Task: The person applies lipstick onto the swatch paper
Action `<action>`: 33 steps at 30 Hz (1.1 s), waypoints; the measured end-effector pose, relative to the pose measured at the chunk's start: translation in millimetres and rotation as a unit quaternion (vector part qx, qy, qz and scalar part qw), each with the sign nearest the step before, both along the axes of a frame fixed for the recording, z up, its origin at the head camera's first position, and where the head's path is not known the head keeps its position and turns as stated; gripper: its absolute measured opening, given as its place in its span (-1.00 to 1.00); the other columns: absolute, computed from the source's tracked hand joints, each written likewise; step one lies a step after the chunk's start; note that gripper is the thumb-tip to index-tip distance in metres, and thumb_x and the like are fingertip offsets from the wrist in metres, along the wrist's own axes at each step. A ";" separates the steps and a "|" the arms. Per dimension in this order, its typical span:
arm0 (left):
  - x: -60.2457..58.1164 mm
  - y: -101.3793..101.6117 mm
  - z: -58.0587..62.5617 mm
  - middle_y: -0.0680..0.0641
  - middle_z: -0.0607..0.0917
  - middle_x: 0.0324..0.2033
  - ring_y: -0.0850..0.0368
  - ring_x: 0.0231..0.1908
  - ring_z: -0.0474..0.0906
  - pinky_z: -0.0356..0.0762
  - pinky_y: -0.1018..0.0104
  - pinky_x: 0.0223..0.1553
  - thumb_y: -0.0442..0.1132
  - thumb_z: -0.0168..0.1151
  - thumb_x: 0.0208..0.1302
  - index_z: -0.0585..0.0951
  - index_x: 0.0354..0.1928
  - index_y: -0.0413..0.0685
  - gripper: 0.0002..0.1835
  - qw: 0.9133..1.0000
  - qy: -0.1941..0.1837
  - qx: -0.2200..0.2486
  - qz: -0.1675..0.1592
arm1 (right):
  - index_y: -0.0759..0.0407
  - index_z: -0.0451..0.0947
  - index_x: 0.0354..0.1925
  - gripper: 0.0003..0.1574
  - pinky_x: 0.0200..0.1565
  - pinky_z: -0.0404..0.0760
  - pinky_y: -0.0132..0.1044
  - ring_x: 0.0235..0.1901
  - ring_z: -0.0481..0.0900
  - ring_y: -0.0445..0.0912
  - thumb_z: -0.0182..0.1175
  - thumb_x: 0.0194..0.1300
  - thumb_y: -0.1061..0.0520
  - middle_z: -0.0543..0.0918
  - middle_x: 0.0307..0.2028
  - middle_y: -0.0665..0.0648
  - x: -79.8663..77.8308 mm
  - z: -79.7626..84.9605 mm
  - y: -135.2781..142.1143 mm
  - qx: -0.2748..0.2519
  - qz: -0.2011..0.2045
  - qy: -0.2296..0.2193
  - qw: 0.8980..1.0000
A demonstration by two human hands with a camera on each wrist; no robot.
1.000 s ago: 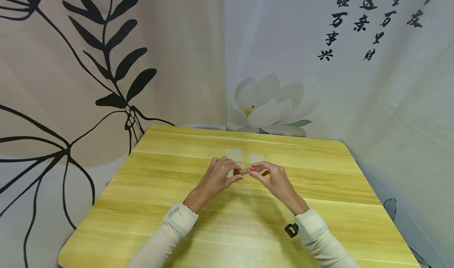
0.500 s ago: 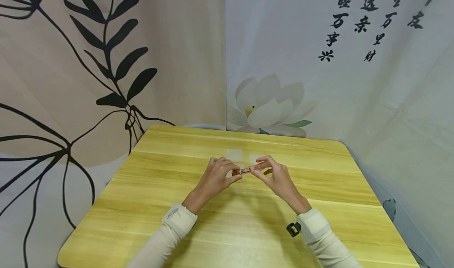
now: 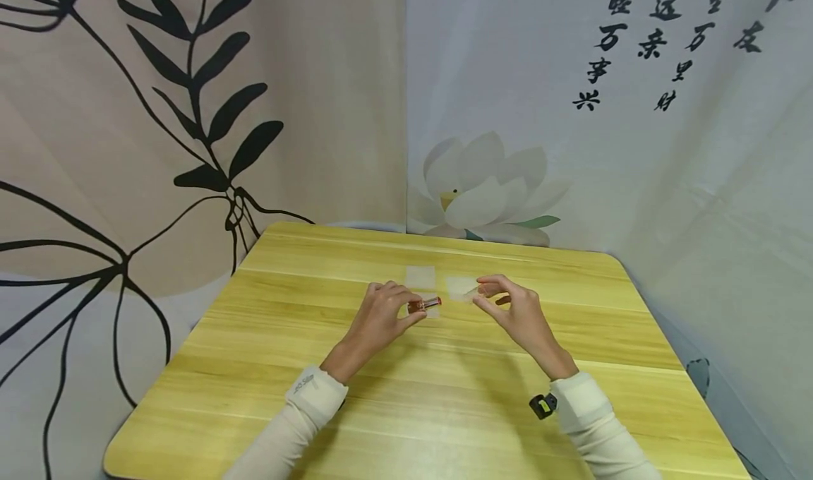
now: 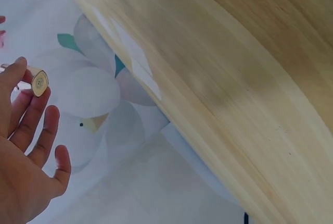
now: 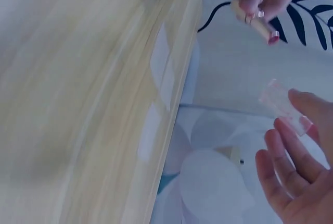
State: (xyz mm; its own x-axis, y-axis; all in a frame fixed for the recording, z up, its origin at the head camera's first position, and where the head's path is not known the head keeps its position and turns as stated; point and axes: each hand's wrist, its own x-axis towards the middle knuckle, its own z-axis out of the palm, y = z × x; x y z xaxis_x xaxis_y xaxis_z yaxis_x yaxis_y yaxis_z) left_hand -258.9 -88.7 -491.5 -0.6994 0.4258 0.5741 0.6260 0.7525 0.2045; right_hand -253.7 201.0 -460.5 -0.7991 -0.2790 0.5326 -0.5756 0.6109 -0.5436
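My left hand (image 3: pixel 380 316) pinches the base of a lipstick (image 3: pixel 432 302) between thumb and fingers, over the table. Its red tip points right; in the right wrist view the lipstick (image 5: pixel 258 23) shows bare of its cap. The round bottom of the lipstick (image 4: pixel 39 83) faces the left wrist camera. A clear cap (image 5: pixel 281 101) sits between the thumb and fingers of my right hand (image 3: pixel 522 318). A gap separates the cap from the lipstick, and the cap looks faint in the head view.
Several pale squares lie on the wooden table (image 3: pixel 381 423): one at the back (image 3: pixel 420 276), one to its right (image 3: pixel 457 286) and one partly behind the lipstick. Printed curtains (image 3: pixel 343 113) hang behind the table's far edge.
The cap has come off the lipstick. My right hand has moved right with the cap, and my left hand has shifted slightly left with the lipstick, baring its red tip.
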 end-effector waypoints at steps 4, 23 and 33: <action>1.5 -3.8 -0.1 0.10 0.82 -0.19 0.15 -0.17 0.65 0.49 0.01 0.01 0.03 0.54 0.22 0.81 -0.10 0.10 -0.72 1.000 -0.005 0.008 0.003 | 0.13 0.62 0.19 -0.52 -0.20 0.71 0.02 -0.18 0.76 0.01 0.45 0.34 0.11 0.80 -0.12 0.10 -1.8 -3.0 19.3 0.038 -0.033 -0.006 0.999; 1.0 -15.6 -9.1 0.15 0.82 -0.25 0.20 -0.17 0.67 0.46 0.05 0.04 0.04 0.53 0.23 0.81 -0.10 0.09 -0.71 0.999 -0.021 0.027 0.007 | 0.27 0.57 0.11 -0.55 -0.27 0.64 0.07 -0.19 0.73 0.20 0.45 0.30 0.21 0.79 -0.14 0.28 4.2 -44.4 82.4 0.112 -0.112 -0.107 0.981; 2.8 -18.5 -11.5 0.17 0.81 -0.28 0.21 -0.17 0.66 0.45 0.07 0.00 0.04 0.53 0.23 0.81 -0.14 0.10 -0.74 0.999 -0.023 0.027 0.010 | 0.24 0.58 0.12 -0.54 -0.19 0.64 0.11 -0.13 0.72 0.16 0.45 0.32 0.17 0.78 -0.14 0.21 4.0 -61.9 89.7 0.126 -0.119 -0.129 0.976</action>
